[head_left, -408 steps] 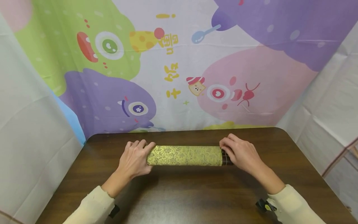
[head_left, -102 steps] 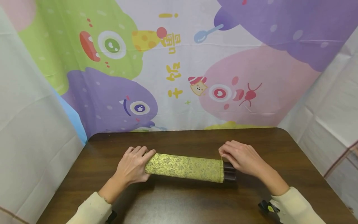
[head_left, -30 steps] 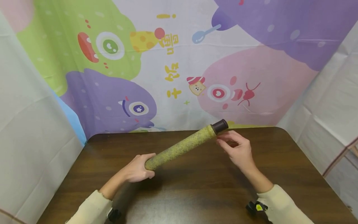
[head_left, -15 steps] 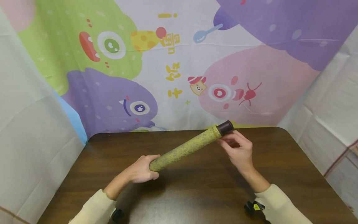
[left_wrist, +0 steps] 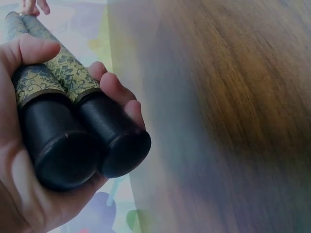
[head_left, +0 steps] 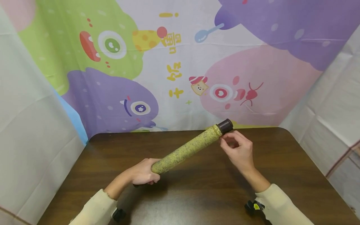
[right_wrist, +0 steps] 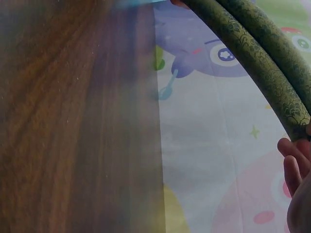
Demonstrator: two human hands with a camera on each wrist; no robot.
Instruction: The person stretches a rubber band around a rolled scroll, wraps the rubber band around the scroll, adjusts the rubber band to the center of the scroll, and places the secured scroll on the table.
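A double-roller scroll (head_left: 187,149), wrapped in yellow-green brocade with dark patterning, slants upward to the right in the head view. My left hand (head_left: 144,172) grips its lower end, thumb and fingers around both rolls. Two dark rounded end knobs (left_wrist: 65,158) stick out past the palm in the left wrist view. At the upper end, near the dark knob (head_left: 225,126), my right hand (head_left: 238,148) has thumb and forefinger pinched together at the scroll's edge. Its fingertips are partly hidden there. The right wrist view shows both rolls lying side by side.
Below the scroll spreads a dark brown wooden table (head_left: 194,197) with rounded far corners. A cartoon-printed cloth (head_left: 180,115) hangs behind it, and pale cloth (head_left: 31,125) hangs at the sides. A black wrist device (head_left: 253,206) sits by the right sleeve.
Earlier the scroll was roughly level, its broad face showing. Since then it has turned onto its edge and its right end has risen. In the last half second the left hand has tilted slightly.
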